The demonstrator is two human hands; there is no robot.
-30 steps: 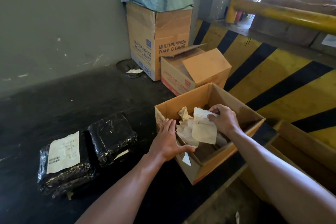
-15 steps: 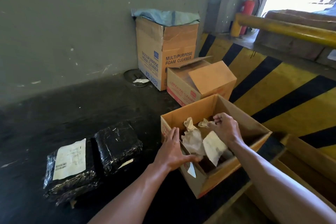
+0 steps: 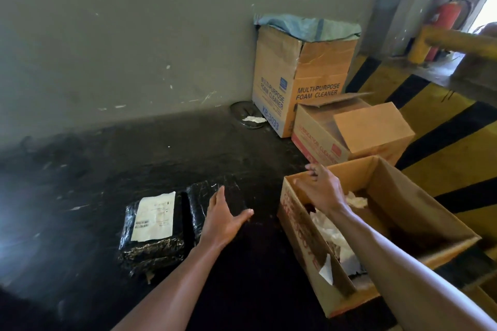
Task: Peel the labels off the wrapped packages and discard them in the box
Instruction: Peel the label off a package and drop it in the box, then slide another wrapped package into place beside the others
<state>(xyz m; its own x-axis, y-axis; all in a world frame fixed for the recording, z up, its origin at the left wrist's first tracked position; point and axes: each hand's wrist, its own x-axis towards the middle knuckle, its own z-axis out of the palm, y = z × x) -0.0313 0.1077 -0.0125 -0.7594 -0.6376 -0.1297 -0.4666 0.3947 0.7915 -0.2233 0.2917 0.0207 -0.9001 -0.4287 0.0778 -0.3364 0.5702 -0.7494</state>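
Two black-wrapped packages lie side by side on the dark floor. The left package [image 3: 152, 234] carries a white label [image 3: 154, 216] on top. The right package [image 3: 201, 196] shows no label on its top and is partly hidden by my left hand [image 3: 223, 220], which hovers over it, fingers spread, holding nothing. The open cardboard box [image 3: 301, 231] to the right holds crumpled peeled labels [image 3: 332, 236]. My right hand [image 3: 324, 188] is over the box's near-left corner, fingers loose and empty.
A tall "Multi-purpose foam cleaner" box [image 3: 301, 80] with a blue bag stands by the wall. A smaller open carton [image 3: 349, 134] sits before it. A round floor drain [image 3: 248, 118], yellow-black striped ramp [image 3: 441, 126], yellow rail [image 3: 457, 40] and red fire extinguisher [image 3: 445, 19] are at right.
My right hand let go of the peeled label into the box and moved left over its corner. My left hand left the box's side and reached over the right package.
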